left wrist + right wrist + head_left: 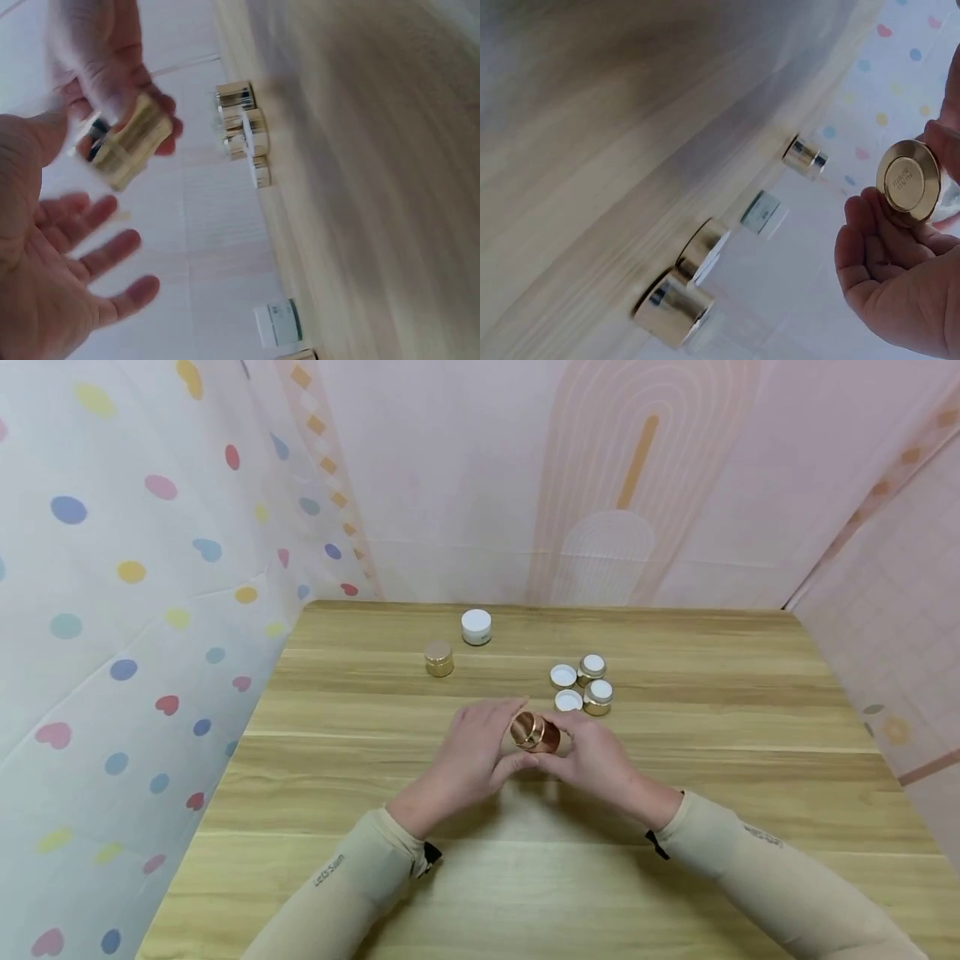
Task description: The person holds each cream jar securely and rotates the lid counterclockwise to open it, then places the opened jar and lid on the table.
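My right hand (600,764) grips a small gold-coloured jar (546,737) between thumb and fingers. The jar is tilted, one shiny end toward my left hand; its other, round end (906,184) carries small lettering in the right wrist view. My left hand (474,752) is beside the jar; in the left wrist view its fingers (112,255) are spread and apart from it. Beyond the right hand stand two gold jars (592,670) (598,698) with white tops, next to two upturned lids (563,676) (568,701) with white insides.
Farther back on the wooden table (712,677) stand a white jar (476,627) and, to its left, a gold jar (439,660) with its lid on. Patterned cloth (465,485) hangs behind the table and along its sides.
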Demonstrator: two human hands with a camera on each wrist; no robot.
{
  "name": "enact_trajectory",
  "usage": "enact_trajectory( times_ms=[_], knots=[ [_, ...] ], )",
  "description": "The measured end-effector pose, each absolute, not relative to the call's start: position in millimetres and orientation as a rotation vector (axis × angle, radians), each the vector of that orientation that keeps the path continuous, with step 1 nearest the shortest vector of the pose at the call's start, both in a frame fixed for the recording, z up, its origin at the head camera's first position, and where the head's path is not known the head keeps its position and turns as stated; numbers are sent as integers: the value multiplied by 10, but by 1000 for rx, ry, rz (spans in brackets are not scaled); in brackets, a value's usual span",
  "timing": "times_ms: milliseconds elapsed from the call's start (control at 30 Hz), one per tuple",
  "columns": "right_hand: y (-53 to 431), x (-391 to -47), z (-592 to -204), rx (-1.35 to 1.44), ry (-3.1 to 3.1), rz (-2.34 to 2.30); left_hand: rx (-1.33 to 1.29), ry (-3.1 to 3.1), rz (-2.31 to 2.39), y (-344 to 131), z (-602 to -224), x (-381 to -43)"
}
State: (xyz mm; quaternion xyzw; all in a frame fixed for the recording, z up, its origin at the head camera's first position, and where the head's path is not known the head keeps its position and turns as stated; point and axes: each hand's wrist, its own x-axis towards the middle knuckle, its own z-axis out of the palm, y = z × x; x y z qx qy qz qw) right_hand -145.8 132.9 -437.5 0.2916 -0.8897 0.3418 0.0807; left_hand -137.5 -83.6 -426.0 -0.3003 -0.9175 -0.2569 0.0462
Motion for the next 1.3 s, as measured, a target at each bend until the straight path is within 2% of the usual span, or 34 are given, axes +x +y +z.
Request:
enact_trajectory(
  times_ms=[200, 500, 767, 1067, 1300],
  knots=[
    [1392, -1450, -4382, 840, -2643, 903, -1017, -2722, -712, -875, -4219, -1377],
    [1401, -1439, -4415, 843, -2642, 838, -946, -2832, -730, -862, -4298, -1408],
    [1426, -1440, -4442, 849, -2632, 797, -1034, -2731, -708, -850, -4290, -1402],
    [1458, -1434, -4458, 862, -2634, 790, -950, -2814, -692, -840, -4309, -1410],
    [1473, -1417, -4442, 855, -2651, 765, -1065, -2729, -591, -831, -4290, -1401]
  ],
)
